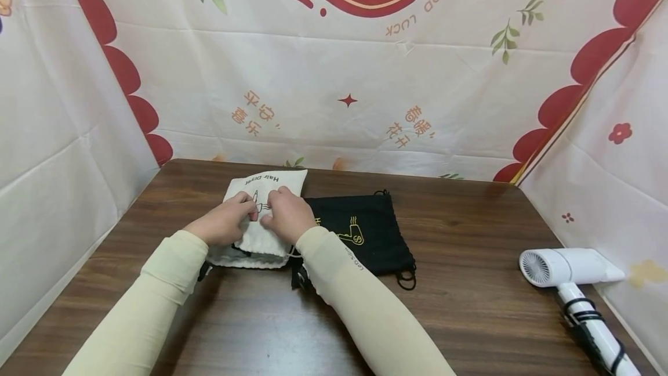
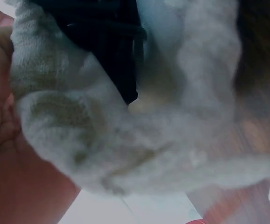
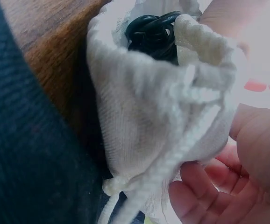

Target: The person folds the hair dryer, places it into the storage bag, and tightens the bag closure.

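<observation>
A white cloth drawstring bag printed "Hair Dryer" lies at the table's left, its mouth toward me. My left hand grips the bag's upper layer on the left side, fingers curled. The right hand pinches the same cloth opposite, close to the left. In the right wrist view the mouth gapes, showing a coiled black cord inside; white drawstrings hang from the rim. Black material also shows within the mouth in the left wrist view. Most of the contents are hidden by cloth.
A black drawstring bag with a yellow hair dryer print lies flat just right of the white bag. At the far right rests a white hair dryer, black cord wound on its handle. Patterned cloth walls the wooden table.
</observation>
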The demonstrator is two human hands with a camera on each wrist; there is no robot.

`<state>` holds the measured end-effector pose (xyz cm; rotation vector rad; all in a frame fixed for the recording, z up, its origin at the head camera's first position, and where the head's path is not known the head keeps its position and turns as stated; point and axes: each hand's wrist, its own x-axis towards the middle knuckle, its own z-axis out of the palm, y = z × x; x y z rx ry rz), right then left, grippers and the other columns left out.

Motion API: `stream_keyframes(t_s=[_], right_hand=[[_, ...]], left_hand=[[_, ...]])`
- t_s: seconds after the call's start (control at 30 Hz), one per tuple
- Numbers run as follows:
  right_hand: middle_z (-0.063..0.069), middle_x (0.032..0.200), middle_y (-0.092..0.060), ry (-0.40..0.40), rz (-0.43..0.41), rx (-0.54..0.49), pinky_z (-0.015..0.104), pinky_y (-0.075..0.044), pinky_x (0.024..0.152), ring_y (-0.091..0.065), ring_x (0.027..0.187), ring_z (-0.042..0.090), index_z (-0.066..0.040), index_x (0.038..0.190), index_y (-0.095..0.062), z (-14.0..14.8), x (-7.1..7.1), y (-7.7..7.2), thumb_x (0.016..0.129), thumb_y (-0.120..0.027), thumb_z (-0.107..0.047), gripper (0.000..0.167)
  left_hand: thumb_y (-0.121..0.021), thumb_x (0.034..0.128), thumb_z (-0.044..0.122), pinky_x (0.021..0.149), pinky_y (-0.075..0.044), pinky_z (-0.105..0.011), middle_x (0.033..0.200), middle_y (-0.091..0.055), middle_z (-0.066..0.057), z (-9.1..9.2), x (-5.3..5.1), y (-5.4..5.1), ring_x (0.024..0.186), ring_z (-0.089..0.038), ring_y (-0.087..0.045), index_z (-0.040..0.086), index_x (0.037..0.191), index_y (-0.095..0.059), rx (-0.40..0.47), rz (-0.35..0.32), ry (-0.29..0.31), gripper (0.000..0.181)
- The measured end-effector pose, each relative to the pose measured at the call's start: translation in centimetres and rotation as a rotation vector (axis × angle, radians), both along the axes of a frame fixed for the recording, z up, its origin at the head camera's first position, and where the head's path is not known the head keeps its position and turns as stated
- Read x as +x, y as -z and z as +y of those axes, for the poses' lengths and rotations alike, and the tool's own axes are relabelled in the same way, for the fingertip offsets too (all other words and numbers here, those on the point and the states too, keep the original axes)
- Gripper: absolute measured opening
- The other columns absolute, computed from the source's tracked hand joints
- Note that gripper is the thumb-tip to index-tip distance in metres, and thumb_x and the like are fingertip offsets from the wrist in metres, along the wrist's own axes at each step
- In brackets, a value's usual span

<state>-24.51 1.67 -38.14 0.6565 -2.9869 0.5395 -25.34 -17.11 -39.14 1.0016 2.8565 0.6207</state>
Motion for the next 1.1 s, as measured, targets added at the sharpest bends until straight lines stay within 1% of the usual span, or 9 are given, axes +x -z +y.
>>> stream_keyframes(t_s=[0.1,0.33,0.7,0.83,1.0,1.1], right_hand=[[0.000,0.093,-0.050,0.001,-0.004,-0.002,0.027,-0.042,0.057,-0.051,0.064,0.015,-0.012,0.101,-0.061,0.02,0.05,-0.08,0.093,-0.068,-0.031,0.022],[0.000,0.092,-0.050,0.016,-0.006,0.001,0.027,-0.042,0.056,-0.051,0.063,0.016,-0.012,0.100,-0.060,0.12,0.13,-0.24,0.093,-0.069,-0.033,0.023],[0.000,0.092,-0.049,0.019,-0.016,0.008,0.027,-0.042,0.057,-0.051,0.064,0.016,-0.013,0.100,-0.060,0.19,0.10,-0.29,0.093,-0.068,-0.033,0.023],[0.000,0.092,-0.049,0.014,-0.015,0.003,0.027,-0.042,0.057,-0.051,0.064,0.015,-0.012,0.101,-0.060,0.23,0.17,-0.29,0.094,-0.068,-0.033,0.023],[0.001,0.092,-0.048,-0.021,-0.010,0.025,0.027,-0.042,0.058,-0.051,0.064,0.016,-0.012,0.102,-0.060,0.46,0.18,-0.23,0.095,-0.065,-0.033,0.023],[0.000,0.095,-0.050,-0.061,-0.012,0.050,0.028,-0.043,0.061,-0.052,0.070,0.015,-0.012,0.109,-0.062,0.82,0.32,-0.34,0.096,-0.064,-0.036,0.028]], left_hand=[[-0.051,0.0653,-0.019,0.074,-0.041,-0.037,0.102,-0.045,-0.006,-0.05,-0.07,0.01,0.084,-0.024,-0.048,0.011,0.091,-0.057,0.006,-0.001,0.007,0.040],[-0.051,0.0632,-0.019,0.074,-0.041,-0.037,0.103,-0.045,-0.007,0.05,-0.06,-0.17,0.086,-0.024,-0.049,0.009,0.092,-0.057,0.012,0.002,0.021,0.041],[-0.052,0.0641,-0.019,0.073,-0.040,-0.037,0.103,-0.044,-0.008,0.14,0.13,-0.46,0.086,-0.024,-0.047,0.009,0.092,-0.057,0.013,-0.015,0.020,0.040],[-0.052,0.0650,-0.018,0.073,-0.040,-0.037,0.103,-0.044,-0.008,0.15,0.15,-0.37,0.085,-0.024,-0.047,0.009,0.093,-0.057,0.009,-0.016,0.018,0.039],[-0.055,0.0699,-0.014,0.072,-0.041,-0.036,0.106,-0.045,-0.007,-0.01,0.15,-0.03,0.083,-0.022,-0.049,0.009,0.095,-0.059,-0.006,-0.009,0.009,0.034],[-0.057,0.0770,-0.008,0.074,-0.043,-0.037,0.108,-0.049,-0.007,-0.43,0.23,0.26,0.084,-0.021,-0.051,0.009,0.096,-0.062,0.042,0.004,0.006,0.026]])
